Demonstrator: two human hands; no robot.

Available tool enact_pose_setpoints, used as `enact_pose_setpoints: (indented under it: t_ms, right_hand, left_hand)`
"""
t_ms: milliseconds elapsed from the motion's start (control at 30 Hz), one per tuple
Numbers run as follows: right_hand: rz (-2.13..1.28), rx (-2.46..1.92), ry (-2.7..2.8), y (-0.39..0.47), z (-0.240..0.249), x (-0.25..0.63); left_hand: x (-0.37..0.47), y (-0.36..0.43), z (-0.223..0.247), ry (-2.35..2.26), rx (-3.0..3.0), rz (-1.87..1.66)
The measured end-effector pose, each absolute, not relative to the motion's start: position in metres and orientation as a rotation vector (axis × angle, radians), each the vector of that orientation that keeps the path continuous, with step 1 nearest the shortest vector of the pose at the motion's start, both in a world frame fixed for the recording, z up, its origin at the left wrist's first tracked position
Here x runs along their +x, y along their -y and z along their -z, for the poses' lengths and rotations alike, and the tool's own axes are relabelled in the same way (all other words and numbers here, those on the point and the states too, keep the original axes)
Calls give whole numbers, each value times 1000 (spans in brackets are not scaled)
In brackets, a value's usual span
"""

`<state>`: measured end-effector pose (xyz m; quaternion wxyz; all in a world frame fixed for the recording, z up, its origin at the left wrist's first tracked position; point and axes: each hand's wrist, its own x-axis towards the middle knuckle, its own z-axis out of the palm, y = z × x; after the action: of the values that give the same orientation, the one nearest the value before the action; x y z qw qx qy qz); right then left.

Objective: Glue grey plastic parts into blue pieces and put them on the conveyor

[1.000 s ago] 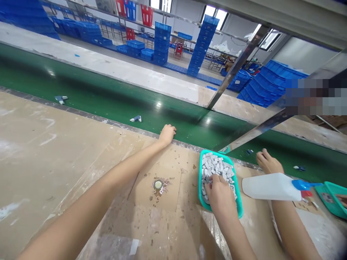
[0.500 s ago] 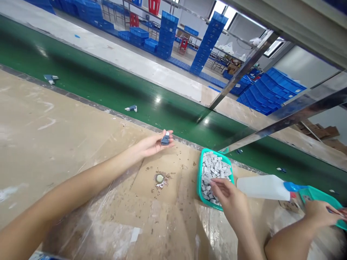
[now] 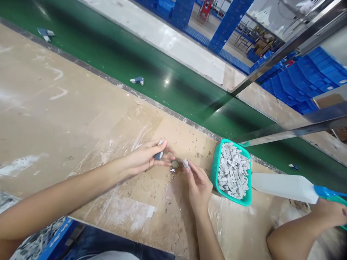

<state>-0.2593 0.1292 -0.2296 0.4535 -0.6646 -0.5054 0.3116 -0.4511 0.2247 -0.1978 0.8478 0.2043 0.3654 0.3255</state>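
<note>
My left hand (image 3: pixel 148 156) holds a small dark blue and white plastic piece (image 3: pixel 158 155) between thumb and fingers, its other fingers stretched out. Facing it, my right hand (image 3: pixel 199 186) pinches a small pale grey-white piece (image 3: pixel 185 163) by the fingertips. On the tabletop between the hands lies a round, cap-like metal thing (image 3: pixel 175 164) with shiny bits beside it. Right of my right hand stands a turquoise basket (image 3: pixel 215 169) filled with many pale grey-white pieces (image 3: pixel 233 169).
A green conveyor belt (image 3: pixel 108 65) runs behind the table and carries several blue-white pieces (image 3: pixel 137 81). A metal post (image 3: pixel 282 54) rises behind it. Right of the basket lies a white bottle (image 3: pixel 284 186) with a blue top. A co-worker's arm (image 3: pixel 300 231) reaches in at lower right.
My right hand has left the basket with a pale piece and come left, close to my left hand. My left thumb has closed over the blue piece. The view has tilted down.
</note>
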Motion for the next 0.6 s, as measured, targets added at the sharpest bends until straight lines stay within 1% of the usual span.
enact_pose_setpoints:
  t_ms: [100,167,333,467,600]
  right_hand:
    - [-421,-1648,1507,-126,243,-262]
    - [-288,-1624,1594,-123,248,-262]
    - [-157,-1583,1738,-125,249,-266]
    - [2,-1519,1777,-132,250,-269]
    - [32,-1497,1815,-135,253,-269]
  left_hand:
    - [-455,-223,201,-762,534,-692]
    - [-458,-224,199,-746,456,-669]
    - [-466,-229,195,-698,318,-639]
    - [-471,-232,204,-619,551,-639]
    - [-473,-234,214,-645,716,-658]
